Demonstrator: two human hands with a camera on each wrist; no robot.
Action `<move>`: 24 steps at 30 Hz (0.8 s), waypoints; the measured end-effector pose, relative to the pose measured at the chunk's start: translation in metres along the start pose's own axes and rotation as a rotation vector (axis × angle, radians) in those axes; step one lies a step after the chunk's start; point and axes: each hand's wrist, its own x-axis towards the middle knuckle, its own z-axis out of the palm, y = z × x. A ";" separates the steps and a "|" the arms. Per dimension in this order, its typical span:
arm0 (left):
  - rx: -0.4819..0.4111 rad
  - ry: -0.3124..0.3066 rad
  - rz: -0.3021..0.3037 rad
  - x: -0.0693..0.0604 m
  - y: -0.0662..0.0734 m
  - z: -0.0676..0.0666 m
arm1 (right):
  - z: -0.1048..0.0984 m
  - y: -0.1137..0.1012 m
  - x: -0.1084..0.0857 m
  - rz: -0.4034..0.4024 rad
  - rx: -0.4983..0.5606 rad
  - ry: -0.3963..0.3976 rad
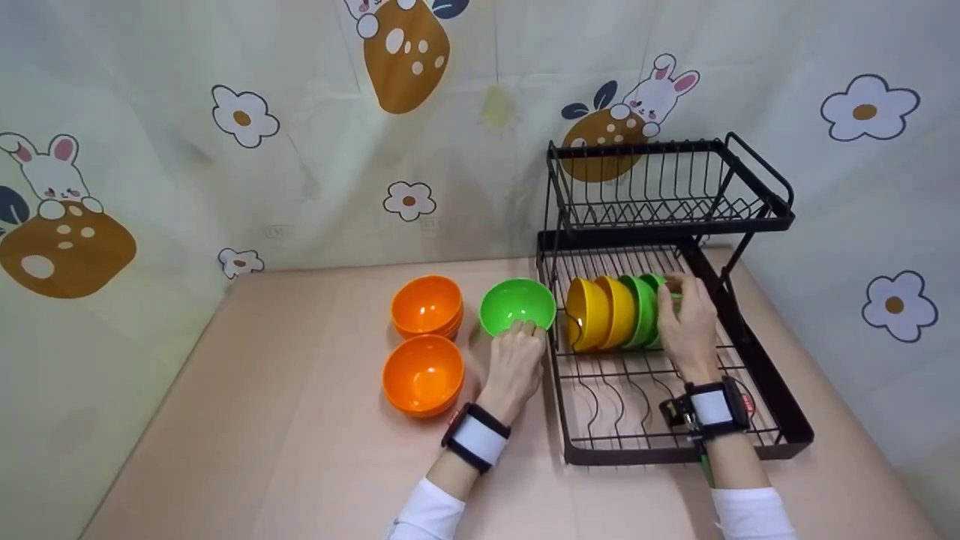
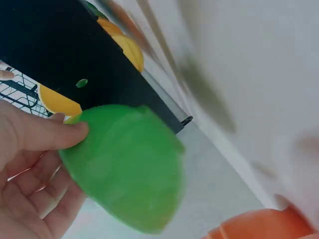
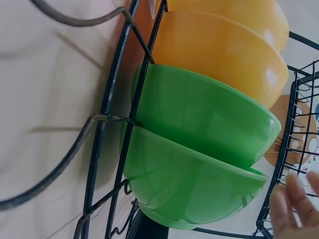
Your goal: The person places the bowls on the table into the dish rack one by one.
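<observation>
At the rack's left side, my left hand pinches the near rim of a green bowl. In the left wrist view the thumb lies on that bowl, the fingers on its other side. My right hand is beside the rightmost of two green bowls standing on edge in the dish rack. The right wrist view catches only some fingertips, apart from that bowl; the thumb is out of that view. Two yellow bowls stand left of the green ones.
Orange bowls sit nested at the table's back, left of the green bowl. Another orange bowl stands just in front of them. The rack's upper tier overhangs the back of its lower tier. A patterned curtain hangs behind the table.
</observation>
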 end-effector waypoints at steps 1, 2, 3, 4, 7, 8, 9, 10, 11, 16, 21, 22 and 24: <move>-0.011 0.028 0.015 0.000 0.000 0.000 | 0.000 0.000 0.000 -0.012 0.009 -0.015; -0.023 0.056 0.034 0.000 0.000 -0.001 | 0.000 0.000 -0.001 -0.026 0.014 -0.033; -0.036 0.082 0.054 0.001 0.000 -0.001 | 0.000 0.000 -0.001 -0.041 0.014 -0.052; -0.045 0.107 0.075 0.001 0.000 -0.002 | 0.000 0.000 -0.001 -0.058 0.010 -0.069; -0.071 0.161 0.140 0.003 0.000 -0.002 | 0.000 0.000 -0.002 -0.115 0.022 -0.112; -0.078 0.176 0.161 0.004 0.001 -0.003 | 0.000 0.001 -0.002 -0.139 0.025 -0.123; -0.085 0.190 0.182 0.005 0.001 -0.003 | 0.001 0.002 -0.002 -0.160 0.034 -0.136; -0.091 0.204 0.205 0.005 0.001 -0.003 | 0.001 0.003 -0.002 -0.182 0.048 -0.149; -0.100 0.220 0.227 0.006 0.001 -0.003 | 0.001 0.004 -0.002 -0.205 0.067 -0.167; -0.126 0.295 0.336 0.008 0.003 -0.004 | 0.002 0.008 -0.002 -0.295 0.196 -0.287; -0.144 0.317 0.422 0.008 0.004 -0.005 | 0.002 0.010 -0.002 -0.344 0.250 -0.343; -0.146 0.318 0.435 0.008 0.004 -0.005 | 0.002 0.010 -0.002 -0.356 0.241 -0.343; -0.154 0.318 0.456 0.009 0.006 -0.007 | 0.001 0.011 -0.002 -0.374 0.221 -0.343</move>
